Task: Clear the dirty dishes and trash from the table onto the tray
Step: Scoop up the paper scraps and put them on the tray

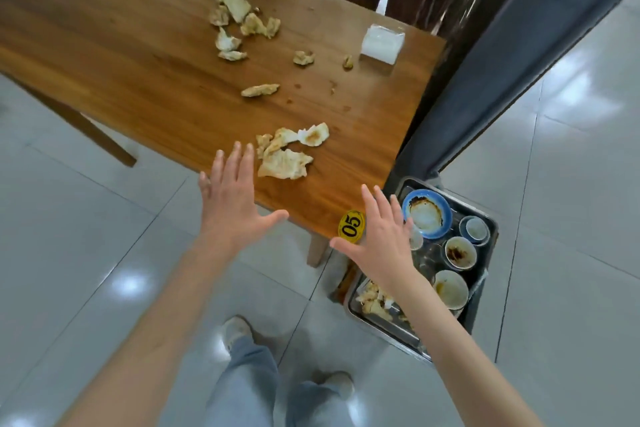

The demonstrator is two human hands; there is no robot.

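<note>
A long wooden table [145, 55] with a warm, streaked grain runs from the upper left of the frame down to a rounded corner at centre, where an oval yellow tag [351, 224] reads "05". Crumpled, grease-stained napkins [287, 152] lie in a soft heap near the table's lower edge; more wrinkled scraps [239, 15] sit scattered toward the upper middle. A squarish stack of clean white tissues [382, 44] stands near the table's right edge.

The left hand [230, 199] is flat, fingers straight and spread, holding nothing, over the table edge just beside the nearest napkin heap. The right hand [379, 241] is likewise spread and empty, at the table corner.

At lower right, a shiny rectangular metal tray [391, 329] sits low beside the table. It holds a blue-rimmed round plate [427, 213] smeared brown, several small round bowls [460, 253] with residue, and a pile of crumpled napkins at its near end.
</note>
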